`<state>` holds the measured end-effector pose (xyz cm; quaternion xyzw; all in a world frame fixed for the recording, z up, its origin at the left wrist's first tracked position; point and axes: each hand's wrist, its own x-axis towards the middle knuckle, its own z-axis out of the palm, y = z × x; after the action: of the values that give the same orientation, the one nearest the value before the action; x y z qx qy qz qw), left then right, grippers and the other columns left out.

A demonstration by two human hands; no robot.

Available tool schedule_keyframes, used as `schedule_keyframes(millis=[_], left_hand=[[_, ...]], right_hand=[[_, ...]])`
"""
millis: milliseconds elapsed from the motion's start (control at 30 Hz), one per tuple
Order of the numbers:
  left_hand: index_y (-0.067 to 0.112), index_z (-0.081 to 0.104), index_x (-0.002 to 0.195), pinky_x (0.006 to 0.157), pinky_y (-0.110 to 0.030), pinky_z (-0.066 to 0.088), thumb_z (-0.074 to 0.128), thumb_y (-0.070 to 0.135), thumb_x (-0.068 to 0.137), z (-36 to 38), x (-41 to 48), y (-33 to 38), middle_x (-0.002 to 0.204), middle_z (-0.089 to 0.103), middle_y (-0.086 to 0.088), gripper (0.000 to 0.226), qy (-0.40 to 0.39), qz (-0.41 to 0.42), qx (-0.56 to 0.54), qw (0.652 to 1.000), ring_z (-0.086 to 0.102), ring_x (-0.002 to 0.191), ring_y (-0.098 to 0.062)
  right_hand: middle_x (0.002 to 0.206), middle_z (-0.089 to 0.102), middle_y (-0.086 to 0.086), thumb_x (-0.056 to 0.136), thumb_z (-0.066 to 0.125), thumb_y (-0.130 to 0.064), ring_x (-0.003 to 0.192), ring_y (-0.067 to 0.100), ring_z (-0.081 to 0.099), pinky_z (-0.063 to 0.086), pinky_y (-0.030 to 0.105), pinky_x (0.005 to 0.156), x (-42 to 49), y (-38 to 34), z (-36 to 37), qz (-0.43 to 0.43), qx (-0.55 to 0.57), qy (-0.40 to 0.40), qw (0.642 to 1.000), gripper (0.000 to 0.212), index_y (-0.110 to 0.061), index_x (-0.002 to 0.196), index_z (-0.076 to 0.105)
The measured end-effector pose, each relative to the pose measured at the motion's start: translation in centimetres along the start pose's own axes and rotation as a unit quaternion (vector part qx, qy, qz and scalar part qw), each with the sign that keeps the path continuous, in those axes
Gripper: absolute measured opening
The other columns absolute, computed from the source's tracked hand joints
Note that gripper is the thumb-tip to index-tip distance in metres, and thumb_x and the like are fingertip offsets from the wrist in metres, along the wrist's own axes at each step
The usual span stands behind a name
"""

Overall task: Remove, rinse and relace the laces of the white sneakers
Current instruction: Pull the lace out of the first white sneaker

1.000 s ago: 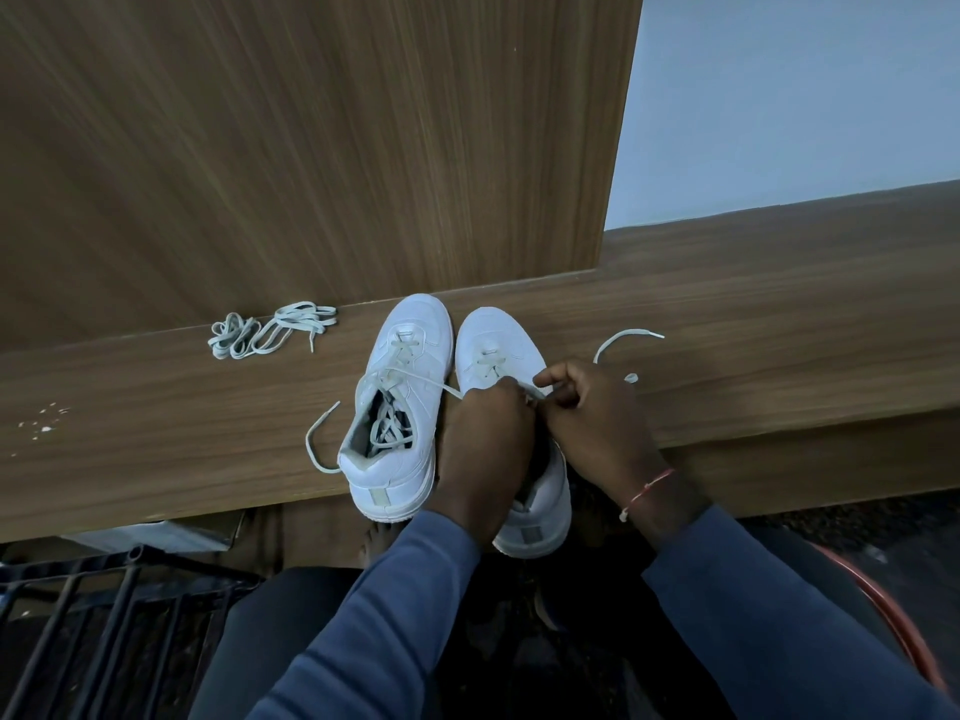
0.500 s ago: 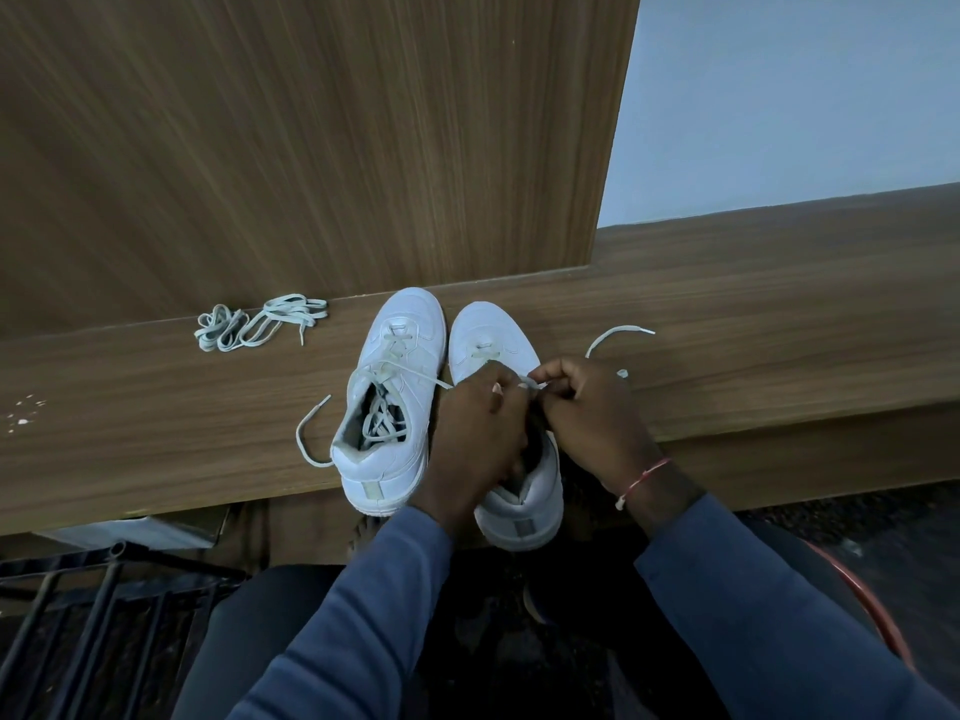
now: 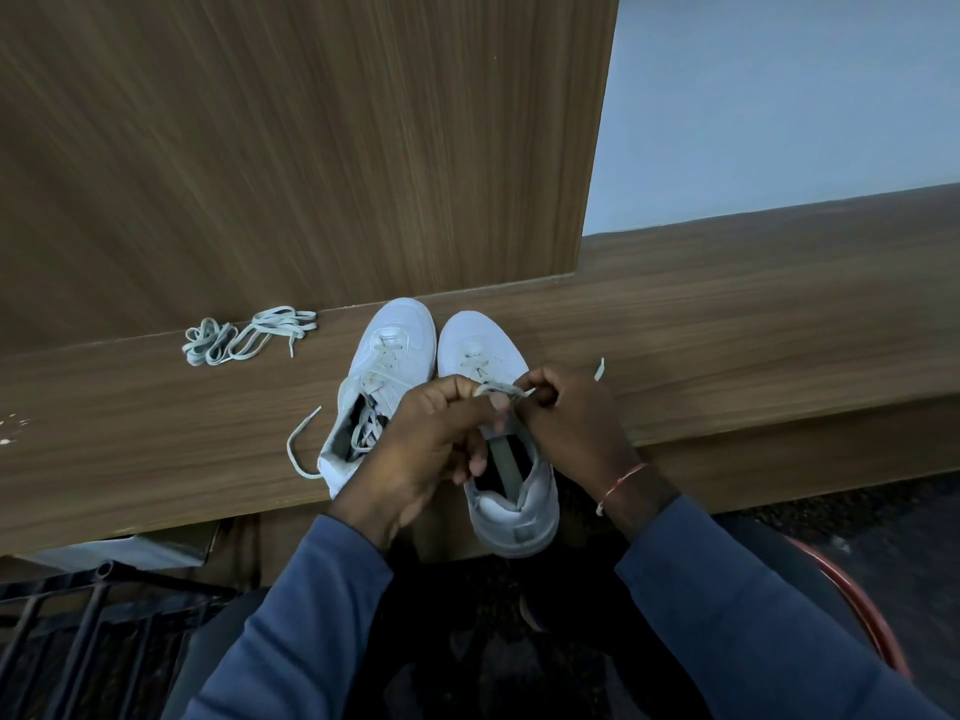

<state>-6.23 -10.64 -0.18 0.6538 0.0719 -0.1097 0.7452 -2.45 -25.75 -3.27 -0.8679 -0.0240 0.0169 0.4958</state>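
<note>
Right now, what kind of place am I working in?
Likely an ordinary indoor room, perhaps a home: wood-laminate ledge backed by a wooden panel, pale painted wall, black metal rack at lower left.

A brown wood-grain bench (image 3: 727, 324) carries a tall wood-grain panel (image 3: 260, 148) along its far edge, with a pale blue-grey wall (image 3: 779, 96) beside it. White specks (image 3: 10, 428) dot the bench's left end. Below its near edge stand a black metal-bar rack (image 3: 78, 631) on the left and a red curved rim (image 3: 857, 610) on the right.

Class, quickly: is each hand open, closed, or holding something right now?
Left hand: closed, pinching the lace of the nearer sneaker.
Right hand: closed, pinching the same lace.
</note>
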Motion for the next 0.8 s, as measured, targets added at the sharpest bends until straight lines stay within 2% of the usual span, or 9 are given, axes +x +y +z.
schedule_keyframes(millis=[67, 133, 267, 333, 400, 500, 567, 633, 800], left_hand=[[0.011, 0.055, 0.076, 0.038, -0.017, 0.032, 0.073, 0.022, 0.081, 0.3, 0.4, -0.1, 0.054, 0.058, 0.0, 0.022, 0.046, -0.004, 0.183, 0.982, 0.047, 0.038, -0.012], [0.015, 0.059, 0.077, 0.048, -0.022, 0.038, 0.07, 0.028, 0.084, 0.2, 1.1, -0.9, 0.059, 0.06, 0.006, 0.018, 0.124, 0.056, 0.392, 0.91, 0.057, 0.054, -0.01], [0.023, 0.072, 0.083, 0.059, -0.018, 0.039, 0.063, 0.027, 0.091, 0.7, 1.3, -2.0, 0.071, 0.064, 0.009, 0.012, 0.133, 0.21, 0.435, 0.866, 0.058, 0.066, -0.001], [0.021, 0.075, 0.085, 0.064, -0.012, 0.04, 0.065, 0.019, 0.089, 0.9, 1.4, -1.9, 0.087, 0.066, 0.003, 0.011, 0.122, 0.223, 0.351, 0.901, 0.057, 0.074, 0.002], [0.017, 0.071, 0.077, 0.057, -0.016, 0.043, 0.062, 0.01, 0.087, 1.1, 1.0, -1.0, 0.101, 0.069, -0.005, 0.015, 0.081, 0.142, 0.096, 0.982, 0.059, 0.071, -0.003], [0.014, 0.054, 0.072, 0.05, -0.023, 0.042, 0.056, 0.021, 0.085, 0.5, 0.4, 0.2, 0.074, 0.065, -0.005, 0.015, 0.038, 0.055, -0.196, 0.978, 0.056, 0.061, -0.015], [0.013, 0.055, 0.069, 0.054, -0.028, 0.043, 0.062, 0.024, 0.087, -0.5, 0.7, -0.5, 0.062, 0.059, -0.003, 0.022, 0.136, 0.086, 0.001, 0.987, 0.052, 0.055, -0.015], [0.017, 0.062, 0.075, 0.058, -0.028, 0.043, 0.069, 0.023, 0.085, -0.7, 1.0, -1.7, 0.062, 0.061, 0.004, 0.014, 0.207, 0.145, 0.318, 0.914, 0.054, 0.057, -0.012], [0.017, 0.065, 0.1, 0.068, -0.033, 0.046, 0.064, 0.03, 0.086, 1.0, 1.2, -2.5, 0.093, 0.065, -0.002, 0.019, 0.2, 0.178, 0.534, 0.802, 0.06, 0.086, -0.023]], right_hand=[[0.066, 0.066, -0.009, 0.083, 0.066, -0.013, 0.063, 0.001, 0.062, 0.047, 0.018, 0.061, 0.0, 0.0, 0.0, -0.007, -0.001, 0.002, 1.0, 0.011, -0.021, 0.09, 0.069], [0.067, 0.067, -0.008, 0.084, 0.067, -0.016, 0.065, 0.005, 0.063, 0.05, 0.024, 0.064, 0.0, 0.0, 0.1, -0.013, -0.003, 0.002, 1.0, 0.008, -0.022, 0.088, 0.068], [0.07, 0.067, -0.008, 0.084, 0.064, -0.019, 0.07, 0.008, 0.064, 0.049, 0.025, 0.064, -0.1, -0.1, 0.1, -0.018, -0.008, -0.011, 1.0, 0.009, -0.024, 0.09, 0.068], [0.07, 0.067, -0.008, 0.085, 0.063, -0.017, 0.07, 0.008, 0.063, 0.047, 0.024, 0.064, 0.1, 0.1, 0.1, -0.023, -0.015, -0.011, 1.0, 0.01, -0.022, 0.091, 0.069], [0.07, 0.066, -0.008, 0.085, 0.063, -0.016, 0.069, 0.008, 0.062, 0.046, 0.026, 0.065, 0.2, 0.2, 0.2, -0.029, -0.033, -0.007, 0.999, 0.011, -0.022, 0.092, 0.068], [0.072, 0.065, -0.01, 0.086, 0.061, -0.015, 0.072, 0.009, 0.062, 0.048, 0.028, 0.069, 0.4, 0.4, 0.4, -0.023, -0.036, -0.004, 0.999, 0.012, -0.023, 0.093, 0.068], [0.071, 0.063, -0.01, 0.087, 0.06, -0.014, 0.07, 0.007, 0.06, 0.048, 0.027, 0.068, 0.4, 0.5, 0.5, -0.017, -0.023, -0.011, 1.0, 0.012, -0.022, 0.093, 0.067], [0.07, 0.063, -0.009, 0.088, 0.06, -0.015, 0.068, 0.007, 0.06, 0.048, 0.027, 0.067, 0.3, 0.5, 0.5, -0.017, -0.014, -0.014, 1.0, 0.011, -0.022, 0.092, 0.066], [0.074, 0.066, -0.009, 0.089, 0.06, -0.014, 0.074, 0.009, 0.064, 0.049, 0.026, 0.069, 0.2, 0.5, 0.5, -0.014, -0.009, -0.017, 1.0, 0.012, -0.023, 0.094, 0.066]])
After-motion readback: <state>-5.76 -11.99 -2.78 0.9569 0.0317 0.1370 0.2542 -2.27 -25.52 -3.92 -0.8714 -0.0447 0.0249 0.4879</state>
